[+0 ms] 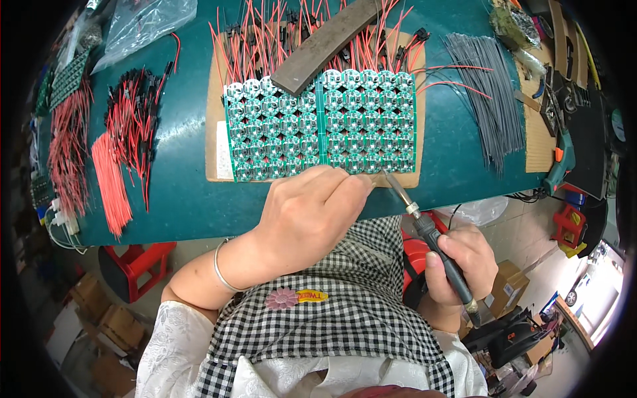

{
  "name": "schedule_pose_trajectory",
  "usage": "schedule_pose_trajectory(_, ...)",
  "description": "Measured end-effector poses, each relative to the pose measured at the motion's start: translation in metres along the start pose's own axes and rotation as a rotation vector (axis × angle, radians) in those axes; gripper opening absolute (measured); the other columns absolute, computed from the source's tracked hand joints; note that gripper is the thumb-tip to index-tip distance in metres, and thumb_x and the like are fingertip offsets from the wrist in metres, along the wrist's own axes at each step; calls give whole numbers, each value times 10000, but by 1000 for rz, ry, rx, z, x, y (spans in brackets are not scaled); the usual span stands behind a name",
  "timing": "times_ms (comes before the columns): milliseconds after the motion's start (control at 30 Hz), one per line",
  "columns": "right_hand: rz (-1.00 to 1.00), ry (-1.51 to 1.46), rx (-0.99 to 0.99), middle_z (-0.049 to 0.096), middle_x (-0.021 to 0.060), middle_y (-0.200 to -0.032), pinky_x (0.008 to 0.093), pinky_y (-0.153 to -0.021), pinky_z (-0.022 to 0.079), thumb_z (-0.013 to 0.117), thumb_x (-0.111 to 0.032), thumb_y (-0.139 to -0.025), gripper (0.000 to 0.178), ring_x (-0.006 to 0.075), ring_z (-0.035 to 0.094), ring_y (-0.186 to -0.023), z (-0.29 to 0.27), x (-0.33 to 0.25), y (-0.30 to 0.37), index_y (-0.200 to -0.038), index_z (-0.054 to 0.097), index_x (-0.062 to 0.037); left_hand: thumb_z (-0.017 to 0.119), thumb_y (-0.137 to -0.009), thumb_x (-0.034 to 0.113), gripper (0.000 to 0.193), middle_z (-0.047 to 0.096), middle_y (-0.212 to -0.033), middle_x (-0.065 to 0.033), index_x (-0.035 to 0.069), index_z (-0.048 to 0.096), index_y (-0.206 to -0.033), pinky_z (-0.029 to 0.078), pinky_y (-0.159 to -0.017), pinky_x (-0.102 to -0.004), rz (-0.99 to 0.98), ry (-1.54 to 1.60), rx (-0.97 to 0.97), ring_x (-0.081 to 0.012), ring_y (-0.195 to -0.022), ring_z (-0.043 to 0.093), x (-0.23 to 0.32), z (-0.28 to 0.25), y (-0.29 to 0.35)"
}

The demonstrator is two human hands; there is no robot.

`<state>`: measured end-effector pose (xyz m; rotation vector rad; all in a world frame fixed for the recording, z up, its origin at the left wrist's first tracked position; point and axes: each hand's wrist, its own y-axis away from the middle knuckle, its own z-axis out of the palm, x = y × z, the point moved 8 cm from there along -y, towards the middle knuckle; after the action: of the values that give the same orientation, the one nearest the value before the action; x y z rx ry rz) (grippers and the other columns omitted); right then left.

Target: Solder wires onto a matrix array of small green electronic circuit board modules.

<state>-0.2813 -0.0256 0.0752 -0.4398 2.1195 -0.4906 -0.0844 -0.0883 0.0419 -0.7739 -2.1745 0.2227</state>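
Note:
A panel of small round green circuit boards (353,121) lies on a sheet of cardboard (212,149) on the table. Red and black wires with black connectors (232,53) stick out beyond its far edge. Across that far part rests a dark metal bar (328,45). My right hand (467,260) grips a soldering iron (430,232) by its dark handle, its tip at the panel's near edge, right of the middle. Beside the tip, my left hand (315,209) is closed, fingertips together at that same edge; what they pinch is hidden.
On the left of the green table (179,132) lie red wires (109,179), connector leads (136,106) and a wired board panel (70,83). A bundle of grey strands (488,99) lies right of the cardboard. Tools (557,106) crowd the far right; a red stool (136,265) stands below.

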Motion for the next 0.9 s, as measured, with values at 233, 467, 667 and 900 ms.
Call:
schedule_pose_trajectory(233, -19, 54, -71, 695, 134, -757, 355, -547, 567, 857, -12, -703, 283, 276, 688, -615, 2, -10, -7, -955, 733, 18, 817, -790, -54, 222, 667, -766, -103, -9, 716, -984, 542, -565, -369, 8, -17, -31, -260, -643, 667, -1, 6, -1)
schedule_pose_trajectory(467, 13, 119, -220, 708, 115, -813, 343, -547, 566, 906, -12, -691, 318, 268, 706, -642, 6, -20, -16, -969, 752, -11, 815, -795, -44, 194, 661, -760, -105, 10, 700, -941, 533, -558, -375, 6, -36, 16, -266, -639, 664, 0, 9, -3)
schedule_pose_trajectory(667, 22, 92, -222, 701, 122, -781, 343, -548, 565, 889, -19, -695, 317, 268, 708, -637, 1, -21, -23, -977, 748, 10, 793, -799, -66, 178, 645, -739, -95, 26, 657, -867, 475, -526, -331, -10, 55, 61, -247, -588, 608, 2, -15, -11)
schedule_pose_trajectory(900, 57, -16, 8, 691, 147, -718, 366, -538, 541, 844, -96, -719, 273, 273, 661, -557, -28, -5, -13, -932, 719, 21, 820, -790, -57, 175, 636, -711, -86, 23, 685, -867, 471, -524, -335, -45, 27, 15, -231, -576, 600, -1, -28, -11)
